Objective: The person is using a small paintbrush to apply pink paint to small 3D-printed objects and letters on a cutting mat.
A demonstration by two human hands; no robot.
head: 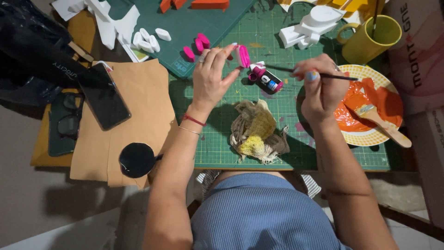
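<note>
A: Head view, item one: our left hand (pixel 209 76), raised over the green mat (pixel 277 115). We pinch a small pink piece (pixel 243 56) between thumb and fingertips, held on edge.

B: Item two: our right hand (pixel 320 90), fingers closed around a thin brush (pixel 296 71). We point its tip toward the pink piece; we cannot tell whether they touch.

A: Item three: a paint bottle (pixel 267 81) with a pink cap, lying on the mat just below the piece.

B: Item four: a stained rag (pixel 257 132), bunched on the mat between our forearms.

A: Item five: a plate (pixel 370 139) of orange paint at right, a wide brush (pixel 379 121) resting in it.

B: Item six: a yellow mug (pixel 370 34) behind the plate. More pink pieces (pixel 198 46) and white pieces (pixel 148 40) lie at top left, well apart from our hands.

A: Item seven: a phone (pixel 104 95) on brown paper (pixel 134 120), far left.
</note>
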